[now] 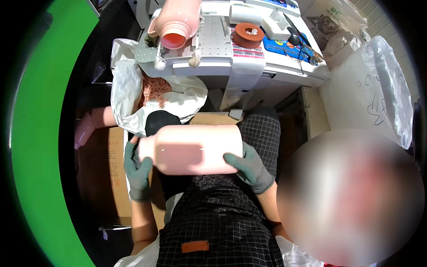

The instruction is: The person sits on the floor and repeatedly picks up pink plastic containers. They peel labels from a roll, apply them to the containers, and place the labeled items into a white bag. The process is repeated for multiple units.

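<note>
You are seated, looking down at your lap, and your two gloved hands hold a pale pink plastic bottle [191, 149] sideways at the centre of the frame. The bottle is smooth, rounded and matte, its narrow neck pointing to the frame's left.

Your left hand [137, 171], in a grey-green knit glove, wraps around the neck end with fingers curled over the shoulder. Your right hand [249, 168], gloved the same, cups the base end from below, thumb pressed on the side. Both hands are grasping the bottle, which lies between them, just above your checked apron [213, 213].

Room is tight. Directly beyond the bottle, at upper centre, the edge of a white machine table [249, 73] juts toward you. A second pink bottle [175, 22] rests on its perforated metal plate [213, 38], mouth toward you, and a brown tape roll [248, 34] sits to the right of it.

At upper left, an open white sack [129, 89] holds a heap of small pinkish pieces. Brown cardboard [116, 173] lies under your left hand. At right, a crinkled clear plastic bag [382, 84] fills the frame's side. A green surface [40, 133] curves along the far left.
</note>
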The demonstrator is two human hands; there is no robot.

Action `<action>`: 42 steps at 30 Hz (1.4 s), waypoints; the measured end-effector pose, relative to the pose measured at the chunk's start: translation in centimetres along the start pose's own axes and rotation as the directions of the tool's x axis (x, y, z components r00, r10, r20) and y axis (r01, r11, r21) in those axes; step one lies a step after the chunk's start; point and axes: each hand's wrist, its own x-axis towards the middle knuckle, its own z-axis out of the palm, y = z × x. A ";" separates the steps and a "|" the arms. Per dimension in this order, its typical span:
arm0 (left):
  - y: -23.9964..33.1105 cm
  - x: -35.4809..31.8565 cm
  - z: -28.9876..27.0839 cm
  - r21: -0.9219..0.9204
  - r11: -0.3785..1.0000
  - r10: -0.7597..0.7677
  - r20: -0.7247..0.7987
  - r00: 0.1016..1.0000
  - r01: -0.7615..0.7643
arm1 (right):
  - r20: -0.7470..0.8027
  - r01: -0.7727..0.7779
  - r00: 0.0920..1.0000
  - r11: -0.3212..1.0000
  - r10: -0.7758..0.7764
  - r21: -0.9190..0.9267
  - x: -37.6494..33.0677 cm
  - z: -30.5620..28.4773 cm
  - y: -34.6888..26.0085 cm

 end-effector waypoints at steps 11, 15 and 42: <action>6.4 0.9 14.4 0.763 0.463 0.176 0.421 0.890 -0.452 | 0.046 0.183 0.982 0.869 -0.182 -0.461 -4.3 4.1 3.7; 4.9 5.2 16.5 0.864 0.320 -0.067 0.429 0.901 -0.388 | -0.001 0.157 0.984 0.879 -0.176 -0.450 -4.4 4.8 3.9; 9.9 1.6 6.2 0.349 0.858 0.416 -0.043 0.908 -0.377 | -0.137 0.266 0.964 0.869 -0.230 0.416 -2.8 -1.3 2.8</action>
